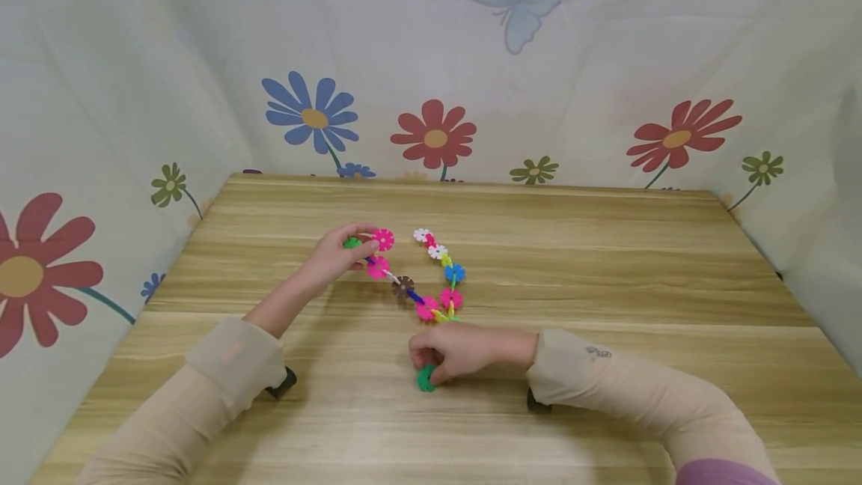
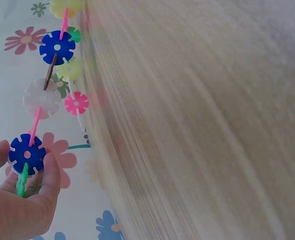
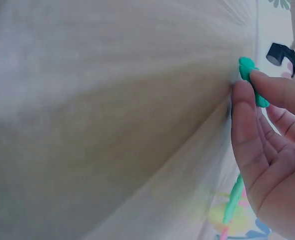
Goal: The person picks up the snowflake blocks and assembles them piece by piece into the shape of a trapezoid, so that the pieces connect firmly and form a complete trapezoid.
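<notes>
A chain of colourful notched snowflake discs curves across the table, with a brown disc [image 1: 403, 287] and a light blue disc [image 1: 454, 272] among them. At the chain's left end, my left hand [image 1: 340, 251] pinches a dark blue disc [image 2: 27, 154], which has a green disc [image 2: 22, 180] slotted into it. A pink disc [image 1: 383, 239] shows beside the fingertips. Nearer the front, my right hand [image 1: 461, 351] pinches a loose-looking green disc [image 1: 426, 378] between thumb and index finger. The chain's front bend is partly hidden behind this hand.
The wooden table [image 1: 606, 268] meets a flower-printed curtain [image 1: 579, 58] at the back and sides. White discs [image 1: 438, 251] lie at the chain's far right end. Dark straps [image 1: 281, 384] show at both sleeve cuffs.
</notes>
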Demonstrator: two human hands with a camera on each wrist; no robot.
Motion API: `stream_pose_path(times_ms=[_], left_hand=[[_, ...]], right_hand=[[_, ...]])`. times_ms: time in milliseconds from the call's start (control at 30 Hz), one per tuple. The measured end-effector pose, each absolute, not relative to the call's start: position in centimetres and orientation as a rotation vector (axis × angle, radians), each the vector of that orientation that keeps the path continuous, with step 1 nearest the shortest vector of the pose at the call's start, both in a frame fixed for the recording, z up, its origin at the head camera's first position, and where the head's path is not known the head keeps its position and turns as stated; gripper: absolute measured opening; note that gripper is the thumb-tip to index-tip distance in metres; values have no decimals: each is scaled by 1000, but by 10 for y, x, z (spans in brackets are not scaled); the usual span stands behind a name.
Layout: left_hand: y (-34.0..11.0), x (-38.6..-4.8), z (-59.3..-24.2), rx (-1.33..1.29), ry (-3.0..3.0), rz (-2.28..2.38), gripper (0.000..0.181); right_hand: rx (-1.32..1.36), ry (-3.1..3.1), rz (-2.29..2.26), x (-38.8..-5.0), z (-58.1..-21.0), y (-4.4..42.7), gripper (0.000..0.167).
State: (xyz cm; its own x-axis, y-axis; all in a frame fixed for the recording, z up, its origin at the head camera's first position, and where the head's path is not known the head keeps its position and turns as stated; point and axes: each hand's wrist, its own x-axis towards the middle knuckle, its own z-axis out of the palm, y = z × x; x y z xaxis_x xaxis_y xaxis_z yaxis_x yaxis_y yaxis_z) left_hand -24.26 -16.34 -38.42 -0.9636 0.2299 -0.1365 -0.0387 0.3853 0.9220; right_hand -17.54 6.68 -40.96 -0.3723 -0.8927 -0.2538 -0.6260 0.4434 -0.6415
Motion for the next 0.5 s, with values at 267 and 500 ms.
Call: stream_pose_path(times_ms=[267, 500], left_hand=[[-160, -239, -386, 195, 2418, 1610, 40], [-152, -234, -385, 226, 2434, 1617, 40]], right_hand=[[-1220, 2071, -914, -188, -398, 77, 13], [-1118, 2173, -1205, -208, -381, 82, 11]])
